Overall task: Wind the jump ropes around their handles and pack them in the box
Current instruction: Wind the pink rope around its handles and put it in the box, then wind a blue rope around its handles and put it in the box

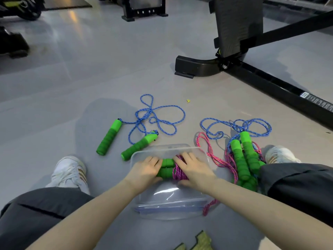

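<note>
Over on the right, a black machine base (pixel 270 83) stands beyond the clear box (pixel 169 204) between the legs. Tangled pile of ropes (pixel 243 156) just right of it, loose blue rope (pixel 149 120) behind. Pink rope bundle (pixel 178 171) sits inside the box, left hand (pixel 144 171) gripping its green handles (pixel 166 167), right hand (pixel 193 170) curled over the coils.

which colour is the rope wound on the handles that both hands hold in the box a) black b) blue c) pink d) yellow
c: the wound rope held by the left hand and right hand inside the clear box is pink; the blue ropes lie outside it.
</note>
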Motion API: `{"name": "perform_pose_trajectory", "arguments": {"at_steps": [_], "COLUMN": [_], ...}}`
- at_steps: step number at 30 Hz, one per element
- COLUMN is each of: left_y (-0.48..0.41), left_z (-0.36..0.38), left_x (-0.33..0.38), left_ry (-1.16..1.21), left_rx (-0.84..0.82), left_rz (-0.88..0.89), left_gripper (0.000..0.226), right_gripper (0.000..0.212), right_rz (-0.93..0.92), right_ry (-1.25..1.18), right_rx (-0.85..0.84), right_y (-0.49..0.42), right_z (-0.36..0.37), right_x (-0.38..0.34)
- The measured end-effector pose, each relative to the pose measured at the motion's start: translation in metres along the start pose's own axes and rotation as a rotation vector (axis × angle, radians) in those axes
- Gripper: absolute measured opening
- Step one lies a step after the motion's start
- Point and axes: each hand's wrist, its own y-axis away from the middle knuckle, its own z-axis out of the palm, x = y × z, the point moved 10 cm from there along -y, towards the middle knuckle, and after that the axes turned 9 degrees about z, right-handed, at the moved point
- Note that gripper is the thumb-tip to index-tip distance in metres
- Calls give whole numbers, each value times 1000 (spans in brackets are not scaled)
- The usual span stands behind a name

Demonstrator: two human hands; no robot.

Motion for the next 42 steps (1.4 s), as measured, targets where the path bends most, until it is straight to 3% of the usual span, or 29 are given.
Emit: {"name": "perform_pose_trajectory", "arguments": {"at_steps": [2,9,11,13,16,18,20,24,28,33,39,42], "left_y": [-1,-2,1,2,11,22,34,40,56,72,43,21], "left_z": [0,-9,-12,-36,-79,-102,-106,-70,-20,38,29,23], "left_x": [3,9,4,3,-31,-69,-106,-153,-185,-206,-185,-167], "left_ry": [5,-35,-69,-1,104,209,325,381,466,651,587,568], "left_rx": [-17,-66,-62,28,329,489,554,292,44,-104,-17,14], "left_rz": [10,-23,-59,-56,-177,-425,-648,-818,-944,-987,-906,-808], "left_gripper": [77,82,72,59,35,28,24,44,72,115,87,55], "right_gripper": [77,77,78,76,76,75,84,85,50,50,52,54], "right_rz": [69,119,100,50,51,52,2,4,23,87,154,140], "right_ry": [1,123,121,90,2,-48,-124,-196,-229,-341,-385,-363], "right_rx": [70,-53,-34,43,129,210,150,5,-132,-239,-303,-351], "right_y": [4,2,4,4,2,-5,-22,-57,-87,-100,-102,-93], "right_z": [0,21,13,0,-26,-49,-58,-62,-49,-30,-21,-20], "right_x": [6,11,12,9,4,-1,-12,-27,-31,-25,-12,-12]}}
